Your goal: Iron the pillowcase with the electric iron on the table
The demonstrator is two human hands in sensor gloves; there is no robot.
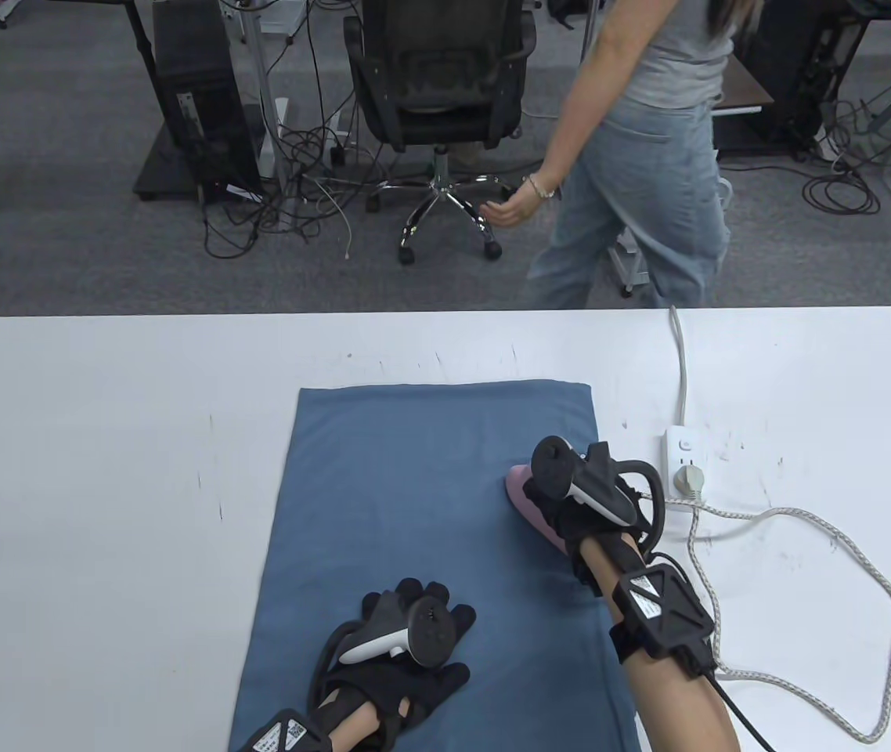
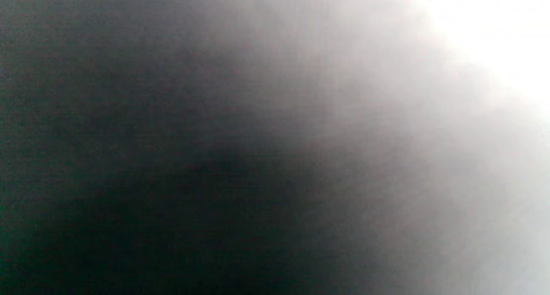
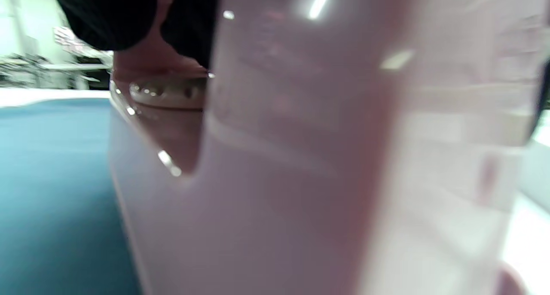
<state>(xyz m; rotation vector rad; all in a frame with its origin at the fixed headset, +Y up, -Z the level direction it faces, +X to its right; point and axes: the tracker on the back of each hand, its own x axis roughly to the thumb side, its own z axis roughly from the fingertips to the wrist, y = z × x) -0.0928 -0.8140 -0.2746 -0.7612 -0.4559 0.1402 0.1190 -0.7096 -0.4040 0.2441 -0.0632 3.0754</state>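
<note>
White tabletop point(image 1: 101, 470) in an office, blue pillowcase point(image 1: 414, 486) spread flat on it.

Right hand point(image 1: 582, 489) is wrapped around the pink iron point(image 1: 528, 501), which sits on the pillowcase's right side near the edge. Left hand point(image 1: 406, 634) lies flat, fingers spread, pressing the near part of the cloth, well apart from the iron.

Plain blue pillowcase point(image 1: 430, 548), pale pink iron point(image 1: 528, 501), white table point(image 1: 101, 470), black gloves point(image 1: 414, 689)
</note>
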